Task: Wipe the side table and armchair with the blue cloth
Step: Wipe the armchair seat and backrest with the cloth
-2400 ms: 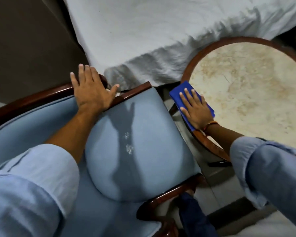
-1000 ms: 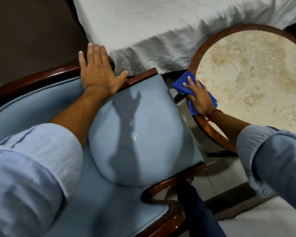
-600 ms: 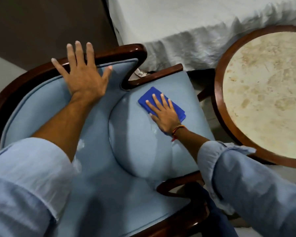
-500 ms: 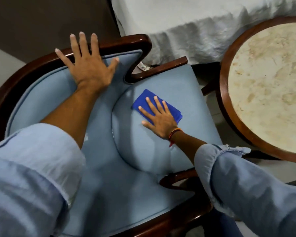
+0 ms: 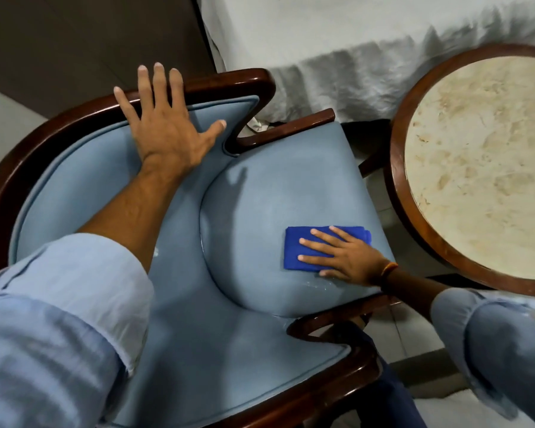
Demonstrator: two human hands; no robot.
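1. At the far left I see the light-blue upholstered armchair with a dark polished wood frame (image 5: 74, 186); its curved backrest runs from the left edge round to the top middle.
2. My left hand (image 5: 164, 131) lies flat on the upper part of that backrest, fingers (image 5: 155, 84) spread and straight, their tips over the wooden top rail. It grips nothing. A rolled pale-blue shirt sleeve (image 5: 74, 304) covers the arm below the elbow.
3. Right of the backrest is the rounded light-blue seat cushion (image 5: 260, 205). The shadow of a hand falls across its upper part.
4. The folded, deep-blue rectangular cloth (image 5: 303, 251) lies flat on the seat cushion, toward its right edge and nearer the front.
5. My right hand (image 5: 343, 257) presses on the cloth palm down, fingers extended and slightly apart, pointing left. The hand covers the cloth's right part, its heel on the upholstery. It does not clutch the cloth. An orange band circles the wrist.
6. Small pale wet-looking flecks (image 5: 317, 284) sit on the cushion just below the hand.
7. Furthest right stands the round side table with a beige marbled top and dark wood rim (image 5: 397, 193), apart from the chair, a strip of floor between.
8. Along the top hangs a creased white sheet (image 5: 337, 41).
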